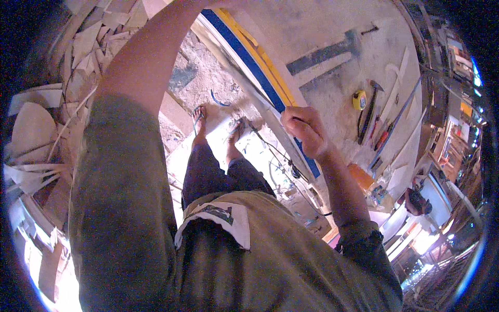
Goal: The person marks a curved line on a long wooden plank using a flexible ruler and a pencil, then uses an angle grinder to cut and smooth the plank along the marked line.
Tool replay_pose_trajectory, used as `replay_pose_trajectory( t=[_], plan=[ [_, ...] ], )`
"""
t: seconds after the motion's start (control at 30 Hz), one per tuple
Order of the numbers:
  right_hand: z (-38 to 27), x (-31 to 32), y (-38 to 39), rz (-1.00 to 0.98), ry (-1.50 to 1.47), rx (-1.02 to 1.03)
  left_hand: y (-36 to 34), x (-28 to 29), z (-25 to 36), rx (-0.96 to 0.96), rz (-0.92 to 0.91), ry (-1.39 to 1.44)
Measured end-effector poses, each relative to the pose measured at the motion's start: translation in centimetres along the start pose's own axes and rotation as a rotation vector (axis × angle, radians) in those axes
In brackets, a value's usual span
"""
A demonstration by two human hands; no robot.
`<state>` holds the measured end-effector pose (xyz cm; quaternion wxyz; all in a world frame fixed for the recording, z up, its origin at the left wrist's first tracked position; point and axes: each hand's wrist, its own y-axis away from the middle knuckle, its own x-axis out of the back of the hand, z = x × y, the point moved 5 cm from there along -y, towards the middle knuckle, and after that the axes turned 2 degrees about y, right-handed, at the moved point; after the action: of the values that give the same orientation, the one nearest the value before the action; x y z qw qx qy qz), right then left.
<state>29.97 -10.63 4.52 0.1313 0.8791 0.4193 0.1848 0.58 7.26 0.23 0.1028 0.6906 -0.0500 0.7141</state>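
One tabletop (pixel 384 57): pale and dusty, filling much of the upper right of the frame as I watch from afar; its near edge slants from top centre toward the lower right.
Offcut pile (pixel 88 47): flat, jagged pieces heaped at upper left, well apart from the strips.
Blue strip (pixel 249 62): long and narrow, along that near edge, from top centre to right of centre. The right hand overlaps its lower stretch; its upper end shows just beside the left forearm (pixel 145 67).
Strip handling: in my judgement, I would spread the hands well apart, press lightly and evenly, and mind the middle, since so slim a piece could bow or slide off the edge.
Yellow strip (pixel 283 88): right alongside the blue one, on its right; I would use it as a guide for straightness.
Left hand: past the frame's top edge; I cannot tell its state.
Right hand (pixel 306 130): right of centre, fingers curled in; whether they pinch the strip, I cannot tell.
Hammer (pixel 368 117): upper right, lying on the tabletop.
Tape measure (pixel 359 100): yellow, just left of the hammer.
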Motion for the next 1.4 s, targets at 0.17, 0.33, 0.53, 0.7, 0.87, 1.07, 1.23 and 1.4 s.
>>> replay_pose_trajectory(
  t=[0.17, 0.33, 0.53, 0.7, 0.87, 1.07, 1.23, 1.4],
  plan=[
    [-4.6, 1.7, 2.1, -0.015, -0.153, 0.091, -2.9, -7.7, -6.3, -0.303, 0.202, -0.225],
    [-3.3, 2.2, 2.5, -0.048, -0.046, 0.149, -2.2, -0.3, 2.3, -0.117, 0.327, 0.177],
    [-2.5, 1.6, 2.4, -0.058, 0.03, 0.108, 4.7, 0.0, 16.7, 0.028, 0.12, 0.421],
    [-0.6, 1.2, 3.5, -0.069, 0.02, 0.131, 5.6, -3.1, 17.5, 0.182, -0.064, 0.299],
    [-1.0, 0.8, 3.9, -0.019, 0.027, 0.14, 6.2, -1.3, 17.6, 0.102, -0.065, 0.32],
    [0.8, 1.4, 4.6, -0.028, 0.036, 0.127, 6.6, -0.3, 18.0, 0.064, -0.076, 0.31],
    [0.0, 1.7, 4.6, -0.088, 0.009, 0.054, 5.8, -3.0, 17.8, 0.139, 0.017, 0.204],
    [1.5, 1.3, 5.5, -0.027, 0.034, 0.141, 6.2, -0.6, 17.9, 0.133, -0.069, 0.305]
  ],
)
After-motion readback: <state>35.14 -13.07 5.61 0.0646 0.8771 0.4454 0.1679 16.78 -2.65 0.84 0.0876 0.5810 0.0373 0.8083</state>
